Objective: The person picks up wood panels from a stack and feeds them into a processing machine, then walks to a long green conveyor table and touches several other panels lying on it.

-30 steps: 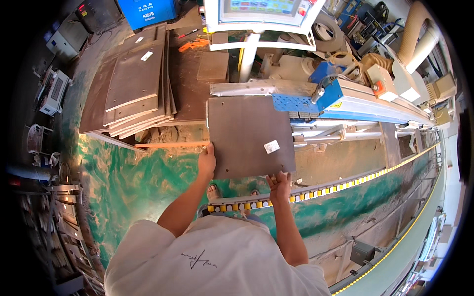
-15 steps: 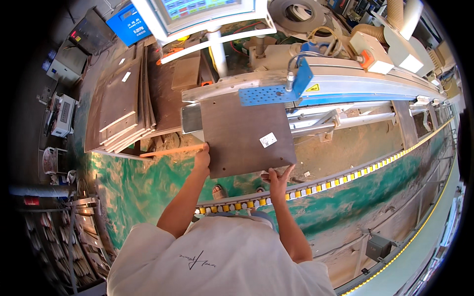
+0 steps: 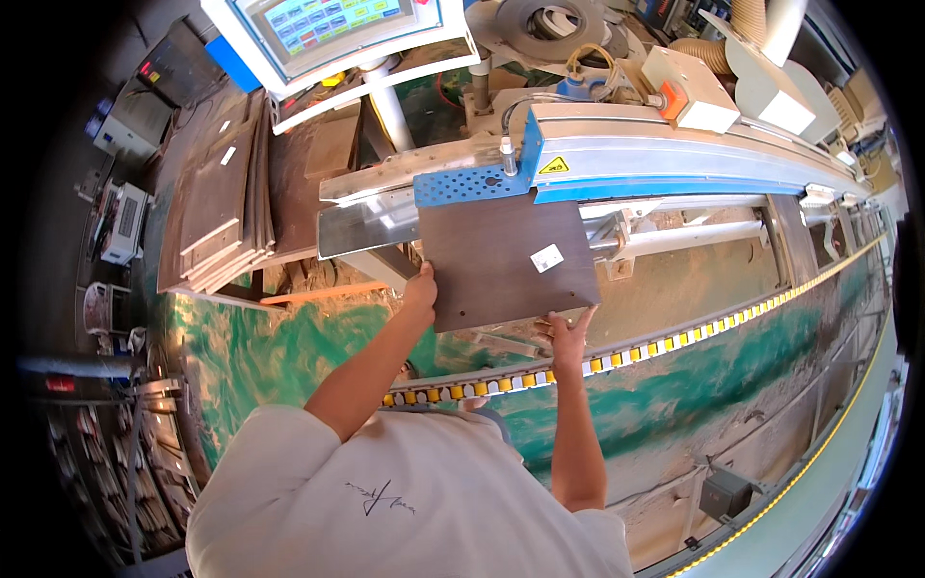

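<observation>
A flat brown panel (image 3: 491, 255) with a white label and small holes near its edges lies before me. Its far edge runs beneath the blue perforated plate (image 3: 462, 185) of the long machine. My left hand (image 3: 420, 289) grips the panel's left edge, its fingers out of sight below. At the near right corner, my right hand (image 3: 569, 339) holds the panel's near edge, with some fingertips at the edge and others partly hidden. A bare metal bed (image 3: 366, 223) shows to the left of the panel.
Several brown panels (image 3: 217, 197) are stacked at the left. A control screen (image 3: 332, 24) on a post (image 3: 390, 111) stands at the far side. The machine's blue and silver beam (image 3: 665, 164) stretches right. A yellow-and-white roller strip (image 3: 636, 354) curves close in front of me.
Both hands have carried the panel rightward along the machine, past the left end of the blue perforated plate. My view has shifted, so the screen and machine appear farther left.
</observation>
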Available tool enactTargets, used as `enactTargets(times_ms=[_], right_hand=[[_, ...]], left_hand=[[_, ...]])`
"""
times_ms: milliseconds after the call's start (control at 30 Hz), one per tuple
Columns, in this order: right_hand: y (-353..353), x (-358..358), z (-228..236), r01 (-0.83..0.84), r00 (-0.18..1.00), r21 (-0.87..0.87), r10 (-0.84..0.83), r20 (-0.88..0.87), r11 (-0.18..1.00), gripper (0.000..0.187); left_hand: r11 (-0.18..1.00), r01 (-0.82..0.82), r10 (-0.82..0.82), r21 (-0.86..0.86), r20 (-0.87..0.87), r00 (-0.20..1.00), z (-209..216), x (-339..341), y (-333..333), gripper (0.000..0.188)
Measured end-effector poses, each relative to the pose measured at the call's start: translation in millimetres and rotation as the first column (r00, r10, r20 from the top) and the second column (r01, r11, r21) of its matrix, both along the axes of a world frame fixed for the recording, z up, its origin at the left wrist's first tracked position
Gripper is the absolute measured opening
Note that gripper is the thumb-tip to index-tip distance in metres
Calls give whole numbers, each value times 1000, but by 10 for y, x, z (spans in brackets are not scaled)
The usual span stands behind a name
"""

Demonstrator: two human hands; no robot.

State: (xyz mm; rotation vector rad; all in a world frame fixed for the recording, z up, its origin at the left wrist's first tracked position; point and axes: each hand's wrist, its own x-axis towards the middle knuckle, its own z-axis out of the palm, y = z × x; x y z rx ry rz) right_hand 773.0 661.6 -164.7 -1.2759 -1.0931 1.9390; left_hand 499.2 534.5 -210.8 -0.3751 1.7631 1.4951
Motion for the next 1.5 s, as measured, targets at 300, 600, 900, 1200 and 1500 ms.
enactTargets(times_ms=[300, 600, 900, 1200, 1500], right_hand=[[218, 436, 49, 237, 971, -42, -238, -24, 971, 90], [-732, 664, 145, 150, 988, -87, -152, -18, 985, 38], [-1434, 354, -20, 104, 993, -112, -110, -50, 988, 32], [-1981, -1313, 252, -239, 970, -85, 242, 32, 967, 31], [-3106, -2971, 216, -642, 741, -163, 661, 118, 749, 28]], left_hand=[[950, 123, -168, -286, -139, 976, 14, 535, 792, 60], [971, 238, -235, -8, -183, 955, 232, 948, 1287, 53], [825, 560, -529, -69, -439, 726, 643, -757, -667, 40], [768, -336, -493, -544, -839, 231, 1399, -3680, -3046, 43], [654, -176, -689, -735, -676, 261, 1253, -4466, -3522, 63]])
